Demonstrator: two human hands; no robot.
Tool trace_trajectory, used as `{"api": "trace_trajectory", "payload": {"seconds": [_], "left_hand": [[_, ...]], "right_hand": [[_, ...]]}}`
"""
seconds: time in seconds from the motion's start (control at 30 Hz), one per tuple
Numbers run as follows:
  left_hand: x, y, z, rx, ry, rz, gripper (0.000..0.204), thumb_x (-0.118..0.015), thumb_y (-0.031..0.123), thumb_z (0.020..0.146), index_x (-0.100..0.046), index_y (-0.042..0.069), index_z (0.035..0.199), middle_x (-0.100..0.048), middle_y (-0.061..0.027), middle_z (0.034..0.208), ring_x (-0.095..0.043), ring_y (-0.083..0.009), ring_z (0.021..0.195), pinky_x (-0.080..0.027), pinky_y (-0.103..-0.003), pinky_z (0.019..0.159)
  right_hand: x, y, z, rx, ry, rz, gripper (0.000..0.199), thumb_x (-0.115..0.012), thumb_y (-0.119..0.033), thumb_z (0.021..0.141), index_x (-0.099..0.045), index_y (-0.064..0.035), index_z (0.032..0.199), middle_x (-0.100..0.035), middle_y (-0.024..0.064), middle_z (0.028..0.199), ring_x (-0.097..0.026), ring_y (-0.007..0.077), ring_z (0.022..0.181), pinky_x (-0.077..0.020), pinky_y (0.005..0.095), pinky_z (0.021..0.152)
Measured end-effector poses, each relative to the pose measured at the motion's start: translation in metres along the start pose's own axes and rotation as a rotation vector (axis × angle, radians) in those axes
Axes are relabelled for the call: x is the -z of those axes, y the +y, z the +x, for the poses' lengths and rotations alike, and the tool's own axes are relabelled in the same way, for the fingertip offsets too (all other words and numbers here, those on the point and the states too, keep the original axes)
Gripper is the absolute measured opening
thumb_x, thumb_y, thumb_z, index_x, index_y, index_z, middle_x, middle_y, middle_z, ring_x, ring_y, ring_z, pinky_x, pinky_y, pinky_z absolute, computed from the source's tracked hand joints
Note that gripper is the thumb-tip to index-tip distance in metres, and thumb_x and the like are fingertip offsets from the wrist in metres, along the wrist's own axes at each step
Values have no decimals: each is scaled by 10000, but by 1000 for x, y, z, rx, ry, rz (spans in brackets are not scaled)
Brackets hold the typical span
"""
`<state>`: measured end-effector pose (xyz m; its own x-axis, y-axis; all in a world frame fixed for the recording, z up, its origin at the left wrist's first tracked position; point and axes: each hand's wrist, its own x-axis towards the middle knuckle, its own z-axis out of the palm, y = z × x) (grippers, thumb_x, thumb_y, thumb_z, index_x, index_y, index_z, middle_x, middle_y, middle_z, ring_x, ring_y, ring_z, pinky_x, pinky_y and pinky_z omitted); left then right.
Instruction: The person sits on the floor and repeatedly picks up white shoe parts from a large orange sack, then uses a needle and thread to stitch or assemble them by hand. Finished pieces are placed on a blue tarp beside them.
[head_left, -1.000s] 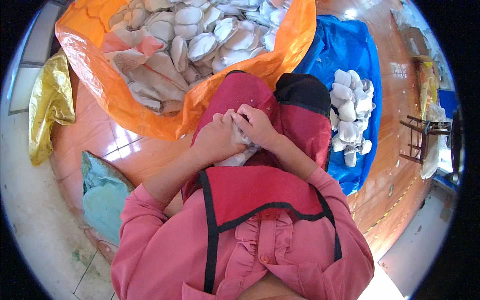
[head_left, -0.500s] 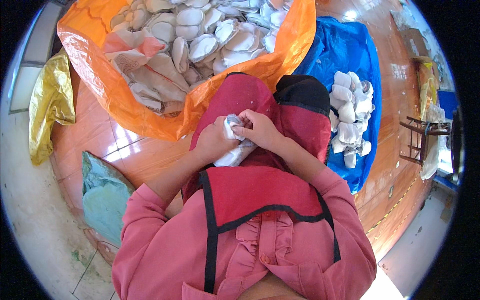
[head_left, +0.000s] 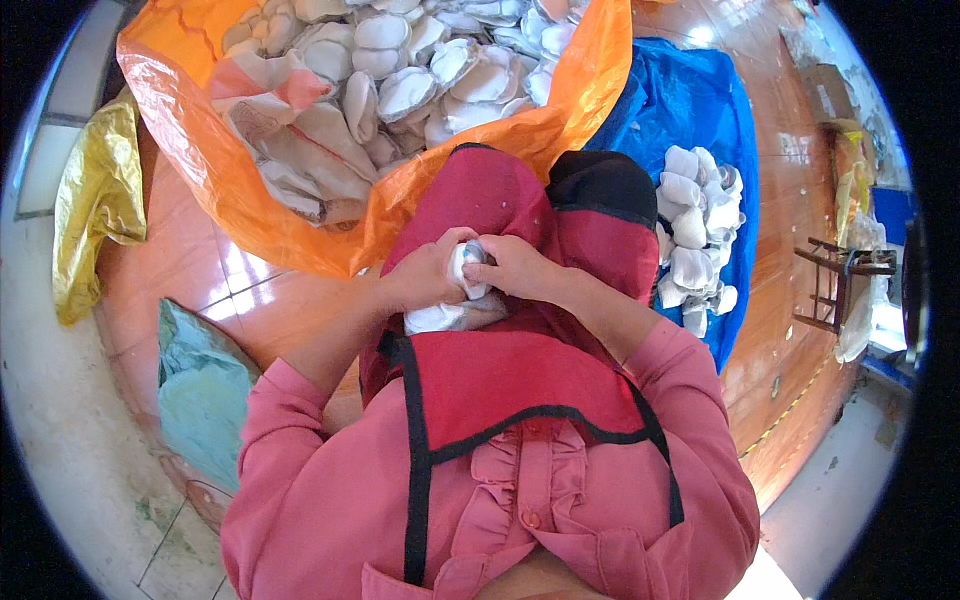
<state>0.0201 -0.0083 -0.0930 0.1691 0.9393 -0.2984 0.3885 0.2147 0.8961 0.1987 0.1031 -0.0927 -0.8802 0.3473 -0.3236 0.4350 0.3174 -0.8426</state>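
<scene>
Just beyond the upper edge of a red apron flap (head_left: 530, 375), over a seated person's lap, the head view shows two bare hands meeting. The left hand (head_left: 432, 274) curls around a small white bundle (head_left: 466, 262), gripping it; the right hand (head_left: 522, 268) pinches the same bundle with thumb and fingers. Nearer the flap's edge, a white cloth piece (head_left: 438, 319) lies below the hands; I can't tell whether it is joined to the bundle.

Past the knees, an orange sack (head_left: 330, 255) gapes wide, with white pads (head_left: 405, 95) heaped inside its rim. To the person's right, more white bundles (head_left: 690, 229) sit piled toward the outer edge of a blue sheet (head_left: 675, 105). A yellow bag (head_left: 100, 205) and a teal bag (head_left: 198, 390) lie to the left; a dark wooden stool (head_left: 838, 285) stands near the tiled floor's right edge.
</scene>
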Motion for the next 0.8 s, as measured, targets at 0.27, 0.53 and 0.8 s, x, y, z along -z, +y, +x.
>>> {"api": "trace_trajectory", "payload": {"seconds": [0.27, 0.53, 0.8], "left_hand": [[-1, 11, 2, 63, -56, 175, 766, -723, 371, 763, -351, 90, 1369, -662, -256, 1007, -650, -438, 948, -501, -515, 784], [4, 31, 3, 125, -98, 349, 746, -685, 327, 782, -349, 23, 1374, -660, -268, 1005, -655, -425, 933, -514, -510, 786], [5, 27, 5, -45, -89, 391, 567, -723, 313, 731, -531, 68, 1205, -673, -187, 1012, -650, -383, 963, -523, -479, 793]], "right_hand": [[-12, -6, 4, -140, 45, -2, 417, -683, -401, 763, -658, -1, 880, -686, 230, 855, -680, 372, 796, -522, 459, 718], [-21, -3, 8, -131, 134, 55, 389, -636, -374, 789, -651, 9, 852, -677, 228, 807, -675, 381, 759, -522, 465, 696], [-40, 12, -3, -101, 243, 328, 273, -629, -249, 808, -659, 16, 864, -673, 174, 756, -660, 252, 688, -513, 393, 644]]}}
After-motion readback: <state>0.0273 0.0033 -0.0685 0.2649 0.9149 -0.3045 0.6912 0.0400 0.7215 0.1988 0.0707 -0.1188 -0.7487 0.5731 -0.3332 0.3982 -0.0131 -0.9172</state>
